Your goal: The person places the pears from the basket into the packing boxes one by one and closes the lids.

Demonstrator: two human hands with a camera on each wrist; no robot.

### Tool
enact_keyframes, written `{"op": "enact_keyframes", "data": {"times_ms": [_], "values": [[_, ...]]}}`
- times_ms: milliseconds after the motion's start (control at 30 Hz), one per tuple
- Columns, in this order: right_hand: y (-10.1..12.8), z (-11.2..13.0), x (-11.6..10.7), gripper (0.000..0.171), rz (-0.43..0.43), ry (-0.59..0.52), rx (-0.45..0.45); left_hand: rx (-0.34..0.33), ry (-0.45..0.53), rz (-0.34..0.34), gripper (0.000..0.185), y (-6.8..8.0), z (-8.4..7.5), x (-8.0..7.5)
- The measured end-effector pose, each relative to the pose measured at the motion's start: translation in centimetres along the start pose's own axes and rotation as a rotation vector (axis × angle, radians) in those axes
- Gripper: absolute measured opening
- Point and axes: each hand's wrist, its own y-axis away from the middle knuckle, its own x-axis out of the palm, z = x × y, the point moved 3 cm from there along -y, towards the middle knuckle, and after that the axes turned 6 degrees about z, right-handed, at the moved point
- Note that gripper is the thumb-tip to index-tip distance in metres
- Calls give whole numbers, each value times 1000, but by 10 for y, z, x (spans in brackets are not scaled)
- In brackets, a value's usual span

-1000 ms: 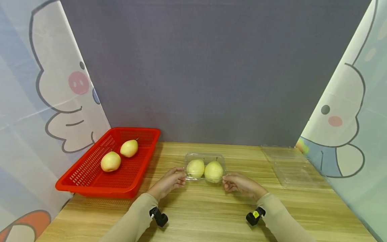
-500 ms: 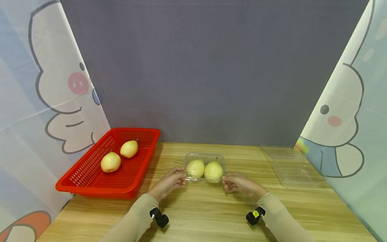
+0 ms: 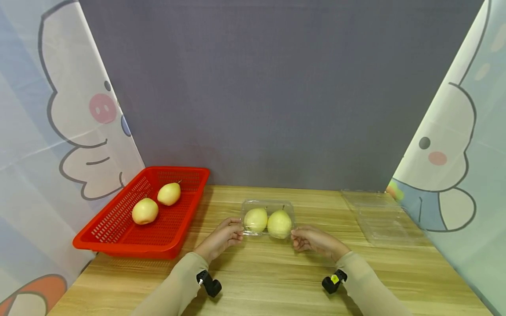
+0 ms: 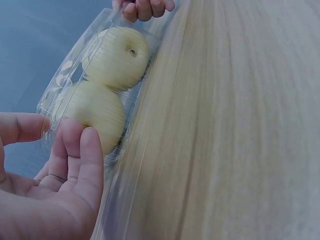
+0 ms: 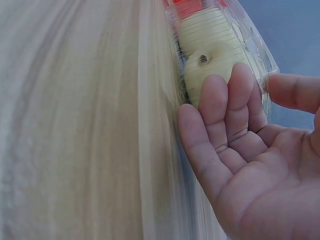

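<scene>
A clear plastic clamshell box (image 3: pixel 268 203) stands on the wooden table with two yellow pears, a left one (image 3: pixel 255 220) and a right one (image 3: pixel 279 224), side by side in it. My left hand (image 3: pixel 222 239) pinches the box's near left corner between thumb and fingers. At the near right corner, my right hand (image 3: pixel 316 241) pinches it the same way. In the left wrist view, ribbed clear plastic covers the pears in front of the left fingers (image 4: pixel 91 160). The right wrist view has the right thumb on the box edge and curled fingers (image 5: pixel 214 100) before a pear.
A red plastic basket (image 3: pixel 186 219) stands at the left with two more pears, a nearer one (image 3: pixel 144 211) and a farther one (image 3: pixel 169 194). Clear plastic packaging (image 3: pixel 387 224) lies at the right back. A dark grey panel (image 3: pixel 253 96) rises behind the table (image 3: pixel 261 281).
</scene>
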Motion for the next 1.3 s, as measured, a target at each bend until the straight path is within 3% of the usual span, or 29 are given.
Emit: {"op": "enact_keyframes", "data": {"times_ms": [333, 767, 1100, 1300], "values": [[1, 3, 0, 26, 19, 1, -17, 2, -1, 3, 45, 1, -2, -2], [0, 2, -1, 27, 19, -4, -5, -7, -73, 81, 51, 4, -5, -5], [0, -1, 0, 27, 18, -17, -7, 58, -368, -24, 54, 7, -12, -3], [0, -2, 0, 27, 14, -18, -2, 180, -606, -122, 57, 5, -21, 1]]}}
